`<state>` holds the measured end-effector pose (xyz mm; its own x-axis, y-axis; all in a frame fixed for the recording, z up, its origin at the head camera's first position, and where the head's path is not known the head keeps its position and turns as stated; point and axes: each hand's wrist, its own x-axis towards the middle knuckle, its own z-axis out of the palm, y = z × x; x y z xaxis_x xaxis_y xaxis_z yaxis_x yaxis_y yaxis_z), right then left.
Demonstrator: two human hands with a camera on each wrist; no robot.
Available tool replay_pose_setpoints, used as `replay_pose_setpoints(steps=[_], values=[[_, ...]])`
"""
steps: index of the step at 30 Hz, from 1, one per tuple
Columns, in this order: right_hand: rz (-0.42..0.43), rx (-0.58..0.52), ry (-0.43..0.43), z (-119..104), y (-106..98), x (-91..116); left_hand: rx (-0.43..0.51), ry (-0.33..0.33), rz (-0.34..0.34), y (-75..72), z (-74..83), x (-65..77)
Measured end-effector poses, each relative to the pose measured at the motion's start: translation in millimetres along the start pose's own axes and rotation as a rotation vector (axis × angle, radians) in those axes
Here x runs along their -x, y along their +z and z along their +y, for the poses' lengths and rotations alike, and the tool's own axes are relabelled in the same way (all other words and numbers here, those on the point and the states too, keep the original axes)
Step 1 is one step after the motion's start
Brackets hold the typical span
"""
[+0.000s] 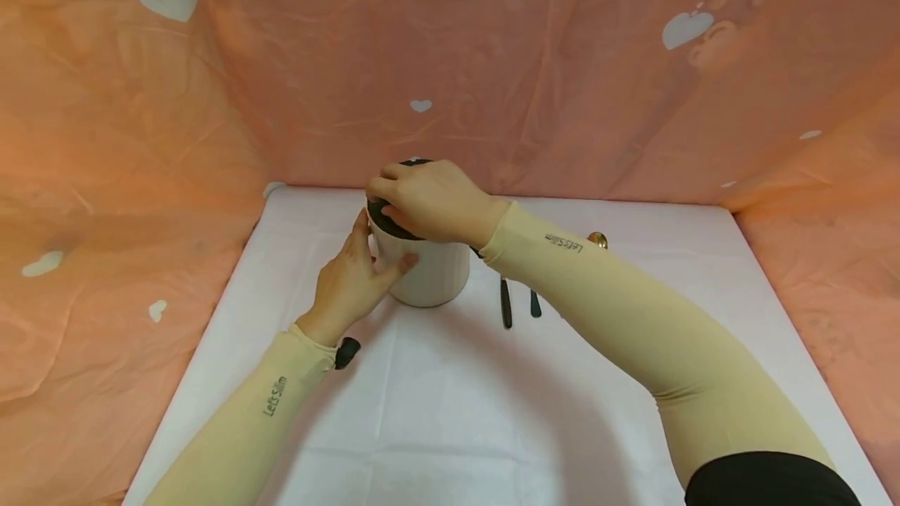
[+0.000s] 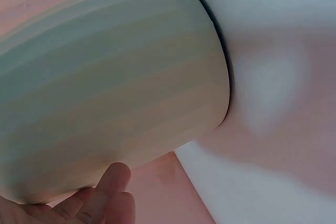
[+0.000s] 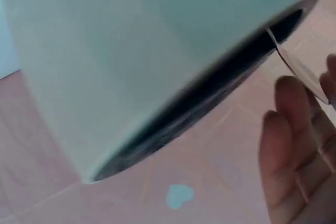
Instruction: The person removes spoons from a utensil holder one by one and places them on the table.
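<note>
A cream, ribbed cylindrical utensil holder (image 1: 441, 276) with a dark inside stands upright near the far edge of the table. My left hand (image 1: 349, 283) grips its left side, thumb on the front and fingers round the side. Over the open top, my right hand (image 1: 437, 197) reaches across the rim. In the right wrist view its fingers are at a spoon-like utensil (image 3: 296, 69), whose thin neck runs down into the dark opening. Most of that utensil is hidden by the hand in the head view. Fingertips (image 2: 116, 174) of the left hand lie along the holder's wall in the left wrist view.
Right of the holder, two utensils with dark handles (image 1: 506, 304) lie on the white cloth-covered table (image 1: 422, 412). A gold spoon bowl (image 1: 598, 240) shows beyond the right sleeve. Orange-pink curtains with white hearts (image 1: 420, 105) hang close behind and at both sides.
</note>
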<state>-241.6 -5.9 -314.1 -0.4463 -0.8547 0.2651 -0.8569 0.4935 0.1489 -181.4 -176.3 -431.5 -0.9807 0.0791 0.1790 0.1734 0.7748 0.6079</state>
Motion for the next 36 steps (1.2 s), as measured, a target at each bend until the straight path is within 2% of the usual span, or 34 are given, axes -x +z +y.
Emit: replay_pose_setpoints(steps=[6, 14, 25, 36], values=[[0.114, -0.016, 0.009, 10.2, 8.3, 8.3, -0.001, 0.002, 0.010, 0.0, -0.6, 2.0], [0.188, -0.086, 0.015, 17.9, 13.9, 16.2, -0.010, 0.013, 0.007, 1.4, -2.5, 3.1], [0.313, -0.069, 0.026, 28.0, 23.6, 23.6, -0.016, 0.026, 0.016, 2.9, -3.3, 1.9], [0.448, -0.078, 0.102, 34.6, 9.9, 24.7, -0.011, 0.036, 0.034, 0.5, -5.3, 1.0]])
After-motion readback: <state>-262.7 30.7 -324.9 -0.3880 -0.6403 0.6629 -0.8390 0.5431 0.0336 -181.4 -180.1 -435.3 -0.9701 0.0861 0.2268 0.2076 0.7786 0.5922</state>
